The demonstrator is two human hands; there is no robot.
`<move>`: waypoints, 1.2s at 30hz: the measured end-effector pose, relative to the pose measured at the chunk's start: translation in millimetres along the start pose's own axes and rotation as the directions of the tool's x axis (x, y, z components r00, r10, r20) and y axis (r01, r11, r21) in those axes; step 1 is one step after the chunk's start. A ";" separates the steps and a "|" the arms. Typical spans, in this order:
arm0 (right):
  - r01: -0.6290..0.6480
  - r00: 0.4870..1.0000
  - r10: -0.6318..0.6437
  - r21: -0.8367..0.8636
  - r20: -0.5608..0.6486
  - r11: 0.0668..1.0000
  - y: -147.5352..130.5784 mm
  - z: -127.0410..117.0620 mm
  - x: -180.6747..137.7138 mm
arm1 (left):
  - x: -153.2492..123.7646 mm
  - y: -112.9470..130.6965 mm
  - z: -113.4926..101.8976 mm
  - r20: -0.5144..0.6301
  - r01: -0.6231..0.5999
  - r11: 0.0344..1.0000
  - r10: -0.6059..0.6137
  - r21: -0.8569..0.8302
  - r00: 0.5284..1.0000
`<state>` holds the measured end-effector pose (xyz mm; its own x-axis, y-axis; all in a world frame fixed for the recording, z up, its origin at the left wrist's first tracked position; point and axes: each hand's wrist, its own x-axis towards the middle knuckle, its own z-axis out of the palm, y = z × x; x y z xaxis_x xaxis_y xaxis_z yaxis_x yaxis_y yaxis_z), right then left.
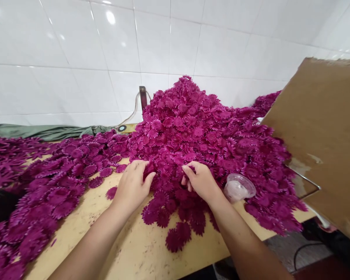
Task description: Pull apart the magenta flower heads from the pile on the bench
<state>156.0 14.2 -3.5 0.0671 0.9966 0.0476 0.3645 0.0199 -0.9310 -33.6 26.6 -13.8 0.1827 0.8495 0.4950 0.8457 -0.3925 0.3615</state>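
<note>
Left hand: ours [135, 181] is at the near edge of the big heap, thumb and fingers curved with a small gap; purple shows between them, but we cannot tell whether a piece is pinched there.
Right hand: ours [200, 179] is curled more tightly, thumb close to the fingers; a bit of purple shows in the grip, and we cannot tell whether it is held or lies behind.
Purple flower pieces [192, 124]: heaped high directly beyond our 2 hands, with several lying loose between our forearms; a lower bank spreads along our left.
Clear plastic cup [251, 184]: tilted against the heap just beside our right wrist, something whitish inside.
Table [137, 245]: pale yellow, speckled with dark marks and stray purple bits.
Round mark: black and white, on a yellow strip [130, 128] behind the heap; too small for us to read.
Dark upright strip [143, 100]: near the wall, a thin cord beside it.
Green cloth [55, 132]: bunched along the wall's foot at our left.
Wall [76, 89]: glossy white tiles, reflecting lights.
Brown board [323, 128]: leaning at our right, a bent metal rod [305, 178] at its lower part.
Floor [297, 249]: greyish, crossed by a black cable.
</note>
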 end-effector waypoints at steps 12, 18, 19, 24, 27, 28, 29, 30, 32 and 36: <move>-0.135 0.962 0.016 0.426 0.271 0.894 0.6 0.3 -8.2 | 2.2 23.5 2.7 0.127 -0.026 0.994 0.040 -0.106 0.991; -0.029 0.971 -0.010 0.158 0.241 0.987 -1.6 9.0 -10.2 | 2.4 42.9 10.8 0.128 -0.076 0.902 0.144 -0.426 0.981; -0.009 0.971 -0.021 0.122 0.240 0.992 -2.8 10.9 -10.8 | 3.0 45.8 12.1 0.117 -0.066 0.888 0.133 -0.454 0.984; -0.040 0.974 0.015 0.106 0.225 0.994 -7.9 14.0 -12.7 | 14.6 40.4 17.1 0.129 0.253 0.714 -0.225 -0.652 0.966; -0.064 0.990 0.051 0.095 0.134 0.993 -2.1 9.4 -9.1 | 24.1 22.4 14.8 0.029 0.324 0.610 -0.442 -0.723 0.897; -0.071 0.992 0.060 0.093 0.113 0.993 1.3 7.3 -7.3 | 26.0 16.8 13.3 0.001 0.320 0.622 -0.457 -0.715 0.890; -0.079 0.992 0.069 0.094 0.102 0.992 4.7 5.1 -5.4 | 26.8 12.5 11.8 -0.010 0.313 0.657 -0.439 -0.686 0.898; -0.086 0.992 0.076 0.098 0.100 0.992 7.5 3.2 -3.7 | 26.5 10.2 10.5 -0.013 0.298 0.709 -0.398 -0.639 0.917; -0.094 0.991 0.083 0.102 0.107 0.990 9.9 0.8 -1.5 | 22.7 12.1 9.3 0.003 0.243 0.811 -0.285 -0.532 0.958; -0.066 0.986 0.038 0.169 0.165 0.983 1.7 0.0 -4.2 | 10.5 33.1 12.2 0.055 0.050 0.885 -0.028 -0.464 0.998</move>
<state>156.4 10.0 -5.2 -0.0730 0.9962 -0.0478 0.1969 -0.0326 -0.9799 2.5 26.9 -6.2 0.1864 0.8781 0.4407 0.5247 -0.4682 0.7110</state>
